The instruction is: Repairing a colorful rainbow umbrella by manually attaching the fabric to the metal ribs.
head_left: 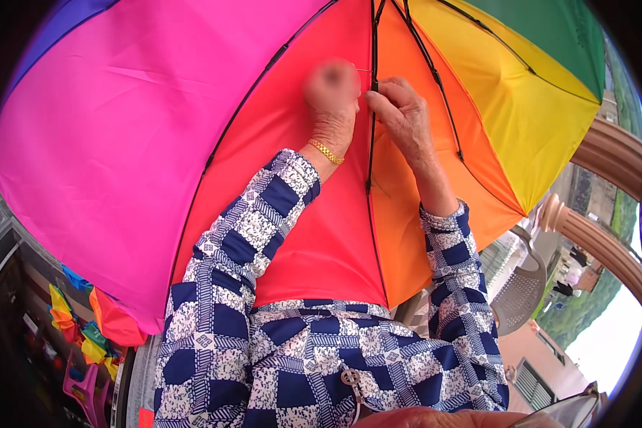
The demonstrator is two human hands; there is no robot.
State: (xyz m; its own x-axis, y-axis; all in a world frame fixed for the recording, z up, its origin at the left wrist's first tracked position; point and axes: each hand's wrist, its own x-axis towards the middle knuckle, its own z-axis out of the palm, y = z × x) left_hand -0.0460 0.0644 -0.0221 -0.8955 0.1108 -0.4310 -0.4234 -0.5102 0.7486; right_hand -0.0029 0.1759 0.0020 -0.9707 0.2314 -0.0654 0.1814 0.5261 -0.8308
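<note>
A large open umbrella [307, 214] with panels in several rainbow colours spreads in front of me, its inner side and black ribs showing. My right hand [406, 114] pinches a black umbrella rib [373, 135] at a joint, between the red and orange panels. Just left of it, my left hand [332, 93] is closed with the fingers curled, partly blurred, over the red panel. A thin white thread [362, 70] runs between the left hand and the rib. What the left fingers hold is hidden. The umbrella's lower edge rests against my checked shirt.
Other bright folded umbrellas or cloths [114, 321] lie at the lower left, above a pink plastic stool [85, 392]. A grey perforated chair [521, 292] stands at the right, near brown railing posts [599, 235]. More black ribs [435, 71] branch off close to my right hand.
</note>
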